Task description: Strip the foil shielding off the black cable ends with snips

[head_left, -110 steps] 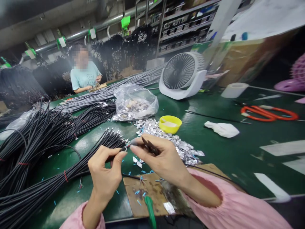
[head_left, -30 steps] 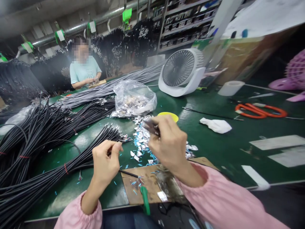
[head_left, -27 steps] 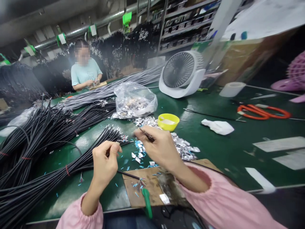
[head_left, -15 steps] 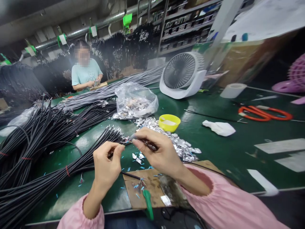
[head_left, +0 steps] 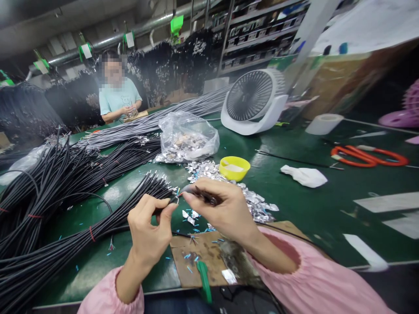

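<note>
My left hand (head_left: 151,226) pinches the end of a black cable between thumb and forefinger, left of centre. Thin coloured wires (head_left: 177,195) fan out of that end, toward the other hand. My right hand (head_left: 224,209) is closed, its thumb and forefinger at the wire tips; a dark object lies within its curled fingers, mostly hidden. Behind the left hand, a tied bundle of black cables (head_left: 114,218) with stripped ends spreads over the green table (head_left: 144,279). Silver foil pieces (head_left: 257,203) are heaped behind the right hand.
A brown board (head_left: 186,272) with a green-handled tool (head_left: 204,279) lies at the front edge. Farther back are a yellow bowl (head_left: 234,169), a plastic bag (head_left: 188,137), a white fan (head_left: 253,102) and orange-handled scissors (head_left: 368,156). A person (head_left: 119,98) sits across the table.
The hands have moved slightly apart, and the coloured wires between them now show more clearly. The camera view has shifted a little.
</note>
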`<control>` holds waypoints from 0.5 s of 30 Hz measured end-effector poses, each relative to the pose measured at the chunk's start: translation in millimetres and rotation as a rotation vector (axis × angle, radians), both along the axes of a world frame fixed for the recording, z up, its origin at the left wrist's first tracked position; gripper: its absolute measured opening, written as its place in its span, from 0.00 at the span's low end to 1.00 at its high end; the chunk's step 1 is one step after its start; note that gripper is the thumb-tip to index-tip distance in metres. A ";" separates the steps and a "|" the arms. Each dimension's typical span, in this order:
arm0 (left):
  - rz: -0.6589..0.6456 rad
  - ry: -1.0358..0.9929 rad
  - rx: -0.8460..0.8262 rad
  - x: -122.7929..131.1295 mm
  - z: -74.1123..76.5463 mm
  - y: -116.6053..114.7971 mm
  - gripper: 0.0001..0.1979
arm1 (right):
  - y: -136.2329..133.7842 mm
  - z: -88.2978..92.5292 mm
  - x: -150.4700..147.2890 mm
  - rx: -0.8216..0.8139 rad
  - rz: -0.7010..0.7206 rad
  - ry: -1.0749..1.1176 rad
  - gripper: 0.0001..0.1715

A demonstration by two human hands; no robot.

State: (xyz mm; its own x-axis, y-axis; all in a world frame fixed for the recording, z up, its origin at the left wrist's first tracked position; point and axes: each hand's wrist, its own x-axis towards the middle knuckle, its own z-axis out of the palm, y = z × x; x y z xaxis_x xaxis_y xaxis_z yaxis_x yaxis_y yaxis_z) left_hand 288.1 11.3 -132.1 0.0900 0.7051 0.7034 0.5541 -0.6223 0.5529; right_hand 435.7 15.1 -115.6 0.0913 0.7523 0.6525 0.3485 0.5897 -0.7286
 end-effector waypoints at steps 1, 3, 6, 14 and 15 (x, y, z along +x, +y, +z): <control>0.011 0.013 0.017 0.7 -0.3 -0.2 0.06 | 0.0 0.1 0.0 -0.006 0.002 0.004 0.10; 0.016 0.035 0.044 1.7 -1.3 -0.2 0.06 | -0.1 -0.3 0.2 -0.021 0.008 0.006 0.09; 0.009 0.046 0.064 3.0 -3.4 0.0 0.06 | -0.3 -1.4 -0.1 -0.034 0.007 0.001 0.08; -0.013 0.009 -0.028 3.1 -7.4 1.6 0.07 | 5.9 -1.5 -1.7 -0.301 0.161 0.180 0.07; -0.045 -0.013 -0.079 2.3 -7.1 2.4 0.06 | 7.0 -0.8 -1.3 -0.406 0.239 0.267 0.07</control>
